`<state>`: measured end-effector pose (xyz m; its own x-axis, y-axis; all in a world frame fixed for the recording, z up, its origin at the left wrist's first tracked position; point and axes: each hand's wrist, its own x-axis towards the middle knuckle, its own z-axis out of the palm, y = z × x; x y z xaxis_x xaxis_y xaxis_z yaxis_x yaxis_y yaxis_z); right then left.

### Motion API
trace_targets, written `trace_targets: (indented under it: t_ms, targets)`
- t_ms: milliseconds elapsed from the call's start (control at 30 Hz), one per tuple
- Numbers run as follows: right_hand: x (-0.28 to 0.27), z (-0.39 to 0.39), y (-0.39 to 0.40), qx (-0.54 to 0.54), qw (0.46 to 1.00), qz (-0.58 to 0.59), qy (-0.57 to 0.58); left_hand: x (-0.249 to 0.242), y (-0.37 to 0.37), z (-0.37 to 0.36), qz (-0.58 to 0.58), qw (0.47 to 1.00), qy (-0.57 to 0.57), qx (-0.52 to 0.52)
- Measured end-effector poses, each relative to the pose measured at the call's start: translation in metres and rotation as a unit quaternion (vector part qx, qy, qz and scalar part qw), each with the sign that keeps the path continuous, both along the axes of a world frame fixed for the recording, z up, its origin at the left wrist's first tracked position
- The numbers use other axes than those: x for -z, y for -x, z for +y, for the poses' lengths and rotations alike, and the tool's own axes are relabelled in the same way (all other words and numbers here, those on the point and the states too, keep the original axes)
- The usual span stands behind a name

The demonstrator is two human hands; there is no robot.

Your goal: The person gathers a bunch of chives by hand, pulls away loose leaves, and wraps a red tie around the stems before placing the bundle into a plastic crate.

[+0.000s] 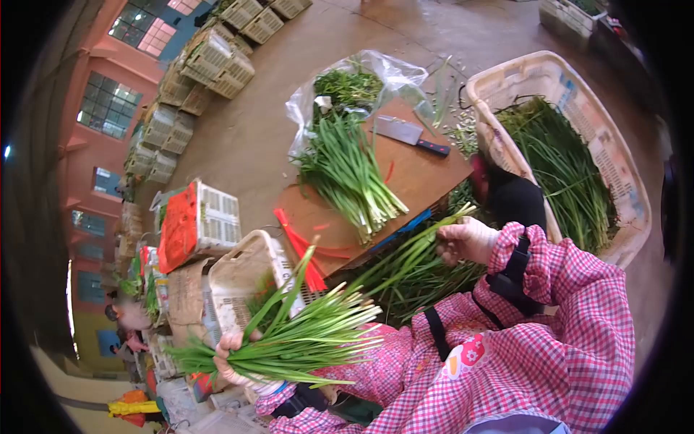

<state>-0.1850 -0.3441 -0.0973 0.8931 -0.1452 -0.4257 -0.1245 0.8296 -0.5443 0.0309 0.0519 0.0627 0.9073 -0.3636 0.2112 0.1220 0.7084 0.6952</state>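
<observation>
My left hand (230, 356) is closed around a thick bunch of garlic chives (311, 329), long green leaves with pale cut ends pointing right. Pinched in my right hand (466, 240) are a few more chive stalks (416, 249), their pale tips by my fingers and their leaves trailing down left. Beyond my hands, a tidy pile of chives (347, 170) lies on a brown board (426, 170). Near it rest a cleaver (400, 130) with a black handle and several red strips (303, 249). Loose chives (426, 286) lie beneath my right arm.
A large white crate (629, 181) of greens stands at the right. Clear plastic (405, 71) with cut leaves lies at the board's far end. At left are a pale basket (238, 271) and a crate with a red cover (179, 228). Stacked crates (217, 65) line the wall.
</observation>
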Motion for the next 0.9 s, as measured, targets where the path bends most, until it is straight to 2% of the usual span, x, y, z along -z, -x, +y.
trace_targets:
  t_ms: [33, 67, 100, 167, 233, 267, 300, 333, 367, 433, 467, 500, 533, 567, 600, 633, 700, 800, 867, 900]
  targets:
    - [-0.005, -0.003, 0.001, 0.006, 1.000, 0.027, -0.012, -0.001, -0.003, 0.004, 0.008, 0.998, -0.058, -0.027]
    - [-0.005, -0.004, 0.000, 0.003, 0.999, 0.031, -0.016, 0.002, -0.006, 0.005, 0.011, 1.000, -0.009, 0.012]
    - [-0.005, -0.004, -0.001, -0.001, 0.999, 0.033, -0.019, 0.002, -0.003, 0.003, -0.046, 0.998, -0.033, 0.004]
    - [-0.008, 0.000, -0.002, 0.005, 1.000, 0.000, -0.012, 0.009, -0.005, 0.009, -0.029, 0.998, -0.022, -0.054]
    - [0.004, 0.008, 0.000, 0.008, 1.000, 0.023, 0.002, -0.002, 0.004, -0.008, -0.051, 0.997, -0.034, -0.040]
    - [0.016, 0.010, 0.003, -0.101, 0.974, 0.125, 0.162, -0.008, 0.010, -0.014, -0.075, 0.996, -0.050, -0.026]
    - [0.028, 0.014, 0.009, -0.204, 0.902, 0.215, 0.315, -0.008, 0.012, -0.013, -0.057, 0.995, -0.068, -0.048]
    - [0.032, 0.022, 0.020, -0.337, 0.786, 0.082, 0.512, -0.003, 0.004, -0.004, -0.056, 0.997, -0.046, -0.038]
    - [0.022, 0.028, 0.028, -0.435, 0.598, -0.058, 0.670, 0.001, -0.003, 0.005, -0.056, 0.998, -0.022, -0.029]
    - [-0.056, 0.038, 0.016, -0.554, 0.452, -0.084, 0.694, -0.006, 0.004, -0.008, -0.043, 0.998, 0.021, 0.039]
    - [-0.064, 0.042, 0.007, -0.522, 0.528, -0.081, 0.665, -0.006, 0.007, -0.011, -0.037, 0.998, 0.043, 0.032]
    - [-0.074, 0.042, 0.000, -0.399, 0.615, -0.112, 0.671, -0.005, 0.009, -0.014, -0.030, 0.997, 0.066, 0.026]
    - [-0.085, 0.044, -0.011, -0.234, 0.660, -0.168, 0.694, -0.005, 0.011, -0.016, -0.031, 0.997, 0.068, 0.026]
    - [-0.103, 0.045, -0.021, -0.167, 0.672, -0.147, 0.706, -0.008, 0.014, -0.018, -0.027, 0.997, 0.061, 0.048]
    - [-0.109, 0.045, -0.035, -0.076, 0.664, -0.188, 0.720, -0.010, 0.016, -0.021, -0.023, 0.996, 0.053, 0.071]
    - [-0.110, 0.047, -0.050, -0.012, 0.619, -0.198, 0.760, -0.012, 0.017, -0.026, -0.024, 0.996, 0.052, 0.074]
    - [-0.119, 0.050, -0.066, 0.003, 0.599, -0.190, 0.778, -0.016, 0.021, -0.035, -0.030, 0.987, 0.066, 0.142]
    - [-0.112, 0.053, -0.085, 0.017, 0.584, -0.217, 0.782, -0.020, 0.026, -0.043, -0.015, 0.982, 0.080, 0.171]
    - [-0.111, 0.048, -0.089, -0.038, 0.627, -0.260, 0.734, -0.020, 0.026, -0.043, -0.033, 0.981, 0.072, 0.180]
    - [-0.113, 0.045, -0.086, -0.050, 0.678, -0.266, 0.683, -0.019, 0.026, -0.042, -0.033, 0.981, 0.070, 0.177]
